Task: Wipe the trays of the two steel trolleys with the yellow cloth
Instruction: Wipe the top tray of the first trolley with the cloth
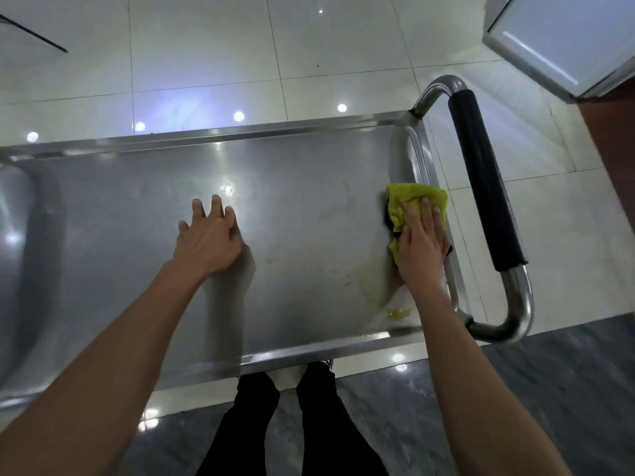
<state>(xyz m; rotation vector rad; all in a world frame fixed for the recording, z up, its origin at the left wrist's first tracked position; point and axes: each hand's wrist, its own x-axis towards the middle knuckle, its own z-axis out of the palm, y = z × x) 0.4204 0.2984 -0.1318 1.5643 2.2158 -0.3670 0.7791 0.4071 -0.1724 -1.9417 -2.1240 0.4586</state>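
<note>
Top tray [292, 207] of one steel trolley [220, 132] under me; no second trolley in view. My right hand [421, 249] presses the yellow cloth [410, 201] flat against the tray's right edge, about midway along it, just inside the rim by the black-sleeved handle [484, 180]. Fingers [426, 209] straight, lying on the cloth, not curled round it. My left hand [209, 235] rests on the tray's middle, fingers spread wide, holding nothing, probably steadying the trolley.

Step in hand: wiping this tray, right end. Yellowish smears [398, 314] sit at the near right corner, fainter specks toward the centre. Next move, I judge: draw the cloth along the right edge into that near corner, keeping pressure.
</note>
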